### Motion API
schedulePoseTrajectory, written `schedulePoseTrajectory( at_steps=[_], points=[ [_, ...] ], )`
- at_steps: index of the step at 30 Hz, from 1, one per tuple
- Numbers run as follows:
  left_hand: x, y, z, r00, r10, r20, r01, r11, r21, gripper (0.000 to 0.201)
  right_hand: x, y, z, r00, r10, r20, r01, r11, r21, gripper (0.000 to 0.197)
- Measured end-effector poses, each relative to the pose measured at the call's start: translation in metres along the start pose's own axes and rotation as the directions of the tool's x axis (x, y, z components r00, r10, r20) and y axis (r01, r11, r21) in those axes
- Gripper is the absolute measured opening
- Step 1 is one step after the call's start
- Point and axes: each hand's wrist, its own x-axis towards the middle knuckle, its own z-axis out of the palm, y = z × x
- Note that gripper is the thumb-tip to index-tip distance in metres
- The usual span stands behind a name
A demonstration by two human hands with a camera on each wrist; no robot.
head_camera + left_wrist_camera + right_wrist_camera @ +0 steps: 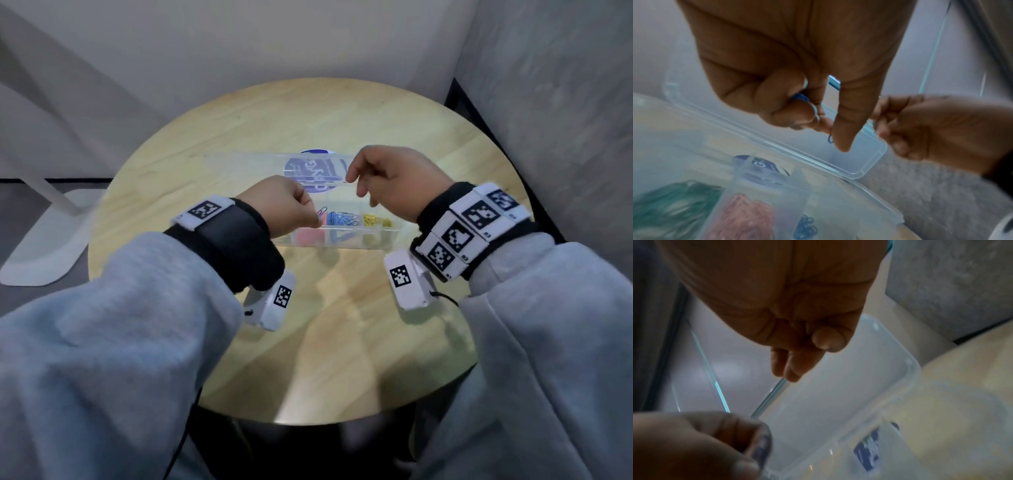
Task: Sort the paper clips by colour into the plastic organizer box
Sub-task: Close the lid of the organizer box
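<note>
Left hand [777, 84] hovers over the open organizer box [394, 236], fingers curled round blue clips [800, 97], one pinched at the thumb. Right hand [394, 185] hangs loosely curled beside the raised lid [246, 168], holding nothing visible. Risk: the bunched clips snag together and spill into the red compartment alongside.

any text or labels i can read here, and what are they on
No text can be read in these views.
Blue sticker seen through the clear box lid: white lettering, too blurred to read.
The same sticker in the left wrist view: blurred.
Square black-and-white code tags on the wristbands: patterns only, with tiny marks beside them too small to read.
</note>
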Motion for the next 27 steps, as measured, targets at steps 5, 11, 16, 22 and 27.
schedulePoseTrajectory(
  at_steps=[5, 11, 16, 22, 27],
  points=[
    [0.024, 0.024, 0.018, 0.998, 0.037, -0.059, -0.024, 0.979, 0.205, 0.007, -0.018, 0.006, -0.037, 0.983, -0.030, -0.180, 0.037, 0.999, 0.033, 0.030],
    [0.039, 0.038, 0.036, 0.994, 0.045, -0.098, -0.031, 0.991, 0.132, 0.017, -0.021, 0.042, -0.039, 0.967, 0.063, -0.246, -0.058, 0.998, 0.029, 0.027],
    [0.031, 0.027, 0.026, 0.995, 0.037, -0.096, -0.051, 0.987, -0.151, 0.017, -0.012, 0.054, -0.034, 0.947, -0.021, -0.320, 0.005, 0.999, -0.048, 0.025],
    [0.002, 0.007, -0.015, 0.941, 0.142, -0.306, -0.216, 0.950, -0.224, 0.005, -0.009, 0.054, -0.023, 0.981, -0.104, -0.165, 0.068, 0.975, -0.212, 0.049],
    [0.006, -0.034, -0.055, 0.891, 0.162, -0.424, 0.020, 0.919, 0.394, 0.052, -0.012, 0.048, -0.012, 0.999, -0.031, -0.021, 0.023, 0.948, -0.317, 0.050]
  ],
)
